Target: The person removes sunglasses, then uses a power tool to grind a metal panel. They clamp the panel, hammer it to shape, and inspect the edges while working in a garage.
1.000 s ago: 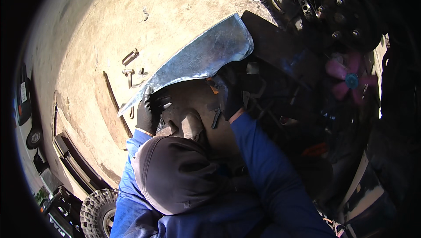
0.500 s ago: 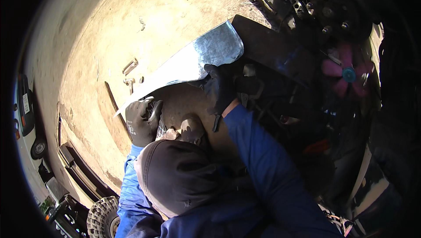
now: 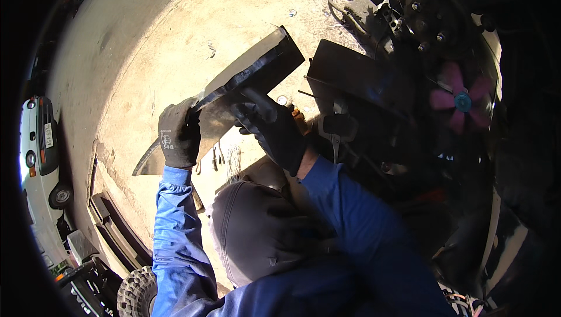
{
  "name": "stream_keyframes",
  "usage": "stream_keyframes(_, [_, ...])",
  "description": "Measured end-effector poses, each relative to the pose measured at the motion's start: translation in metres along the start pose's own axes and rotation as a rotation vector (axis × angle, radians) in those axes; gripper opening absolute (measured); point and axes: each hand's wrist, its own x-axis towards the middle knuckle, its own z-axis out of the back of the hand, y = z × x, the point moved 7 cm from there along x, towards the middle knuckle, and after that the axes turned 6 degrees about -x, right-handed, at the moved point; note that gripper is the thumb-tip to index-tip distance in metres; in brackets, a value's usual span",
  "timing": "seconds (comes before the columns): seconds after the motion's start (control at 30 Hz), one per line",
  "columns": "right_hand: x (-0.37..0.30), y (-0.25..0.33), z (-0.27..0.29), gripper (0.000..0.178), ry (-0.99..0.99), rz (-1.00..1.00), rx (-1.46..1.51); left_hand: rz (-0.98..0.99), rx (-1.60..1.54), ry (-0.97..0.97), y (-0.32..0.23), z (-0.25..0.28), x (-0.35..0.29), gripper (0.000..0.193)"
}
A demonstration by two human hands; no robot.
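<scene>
A bent sheet-metal panel (image 3: 286,63) is raised and tilted over the ground. It has a folded edge, a pale upper face and a darker inner side, and its lower left end narrows to a curved tip. My left hand (image 3: 180,133), in a dark knit glove, is closed around the panel's edge near its middle. Against the inner side, below the folded edge, my right hand (image 3: 272,130) lies in a black glove with its fingers stretched and apart. Its fingertips touch the panel or are very near it; shadow hides the exact contact.
A dark flat metal piece (image 3: 345,68) and locking pliers (image 3: 336,139) lie at the right. Beyond are a pink fan (image 3: 461,102) and a dark hub (image 3: 429,19). A white vehicle (image 3: 44,141) and a knobbly tyre (image 3: 137,293) are at left. A dark cap (image 3: 257,229) covers the lower middle.
The panel has turned, so its folded edge and inner side now show instead of its bright outer face. My left hand has moved up, and my right hand has shifted its fingers along the panel.
</scene>
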Motion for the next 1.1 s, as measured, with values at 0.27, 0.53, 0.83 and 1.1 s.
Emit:
stream_keyframes(0.27, [-0.105,0.072,0.045,0.05,-0.061,0.135,-0.929,0.4,-0.365,0.069,0.063,0.095,0.003,0.027])
stream_keyframes(0.53, [-0.12,0.12,0.074,0.08,-0.335,0.436,-0.882,0.306,-0.593,0.375,0.045,0.166,0.028,0.021])
stream_keyframes(0.83, [-0.146,0.148,0.04,0.049,0.032,0.363,-0.744,0.359,-0.438,0.535,-0.007,0.214,0.076,0.028])
stream_keyframes(1.1, [-0.191,0.191,0.059,0.026,0.05,0.924,-0.85,0.204,-0.403,0.644,-0.063,0.231,0.103,0.034])
